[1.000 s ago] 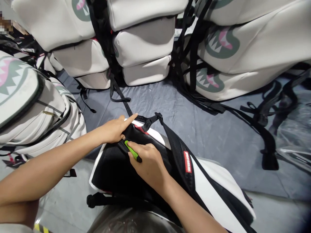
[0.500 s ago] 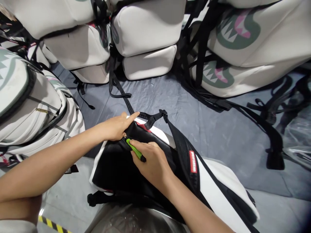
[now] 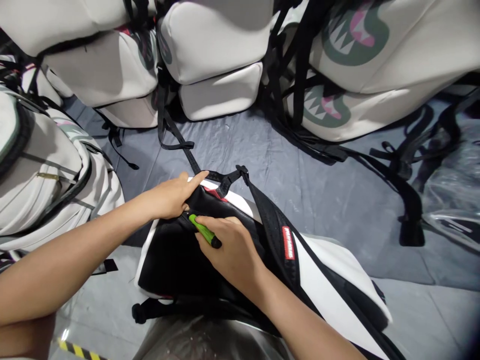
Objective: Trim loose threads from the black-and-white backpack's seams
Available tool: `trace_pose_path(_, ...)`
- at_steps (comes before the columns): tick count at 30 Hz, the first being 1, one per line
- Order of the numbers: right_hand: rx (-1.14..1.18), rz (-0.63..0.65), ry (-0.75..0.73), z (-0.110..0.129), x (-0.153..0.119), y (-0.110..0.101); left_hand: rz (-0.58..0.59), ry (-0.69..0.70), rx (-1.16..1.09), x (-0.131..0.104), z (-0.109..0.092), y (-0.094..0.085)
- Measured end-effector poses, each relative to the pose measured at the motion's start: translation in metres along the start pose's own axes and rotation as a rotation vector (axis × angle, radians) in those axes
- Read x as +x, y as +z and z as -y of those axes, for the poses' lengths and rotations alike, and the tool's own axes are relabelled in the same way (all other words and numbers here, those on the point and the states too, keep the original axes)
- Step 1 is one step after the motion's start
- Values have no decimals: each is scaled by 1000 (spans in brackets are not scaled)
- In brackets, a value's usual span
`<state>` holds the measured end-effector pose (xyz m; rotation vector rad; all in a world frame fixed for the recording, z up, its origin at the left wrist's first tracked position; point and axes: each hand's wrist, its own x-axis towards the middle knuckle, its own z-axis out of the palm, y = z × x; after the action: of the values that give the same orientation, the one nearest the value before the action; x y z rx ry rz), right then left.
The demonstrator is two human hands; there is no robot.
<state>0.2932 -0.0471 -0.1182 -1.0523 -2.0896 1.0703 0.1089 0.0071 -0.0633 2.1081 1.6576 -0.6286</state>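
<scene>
A black and white backpack (image 3: 168, 265) lies on its side in front of me, with its black back panel facing up. My left hand (image 3: 168, 197) grips its far left corner, the index finger stretched along the white edge and the thumb on the black panel. In my right hand (image 3: 232, 250) is a slim green tool with a black end (image 3: 201, 229). Its tip is at the black panel close to my left thumb; I cannot make out its exact kind. A black shoulder strap (image 3: 268, 205) with a red label (image 3: 288, 243) runs down the backpack's right side.
Stacked pale backpacks (image 3: 217, 42) stand along the back, with more at the right (image 3: 375, 110) and left (image 3: 48, 170). Loose black straps (image 3: 410, 205) trail over the grey sheet (image 3: 240, 140). Clear plastic (image 3: 453, 185) lies at the right; striped tape (image 3: 80, 350) marks the floor.
The view has shifted slightly, so everything sits a little further left. Both hands keep their places on the backpack, and the green tool has barely moved against it.
</scene>
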Motion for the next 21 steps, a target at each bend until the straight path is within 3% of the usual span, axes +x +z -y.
trace_pose_path(7, -2, -53, -25, -1, 2, 2, 12, -11, -6, 3, 1, 0)
trace_pose_path(11, 61, -1, -57, -3, 2, -2, 18, -20, -7, 3, 0, -1)
trace_pose_path(21, -36, -34, -27, -3, -7, -5, 4, -12, -26, 2, 2, 1)
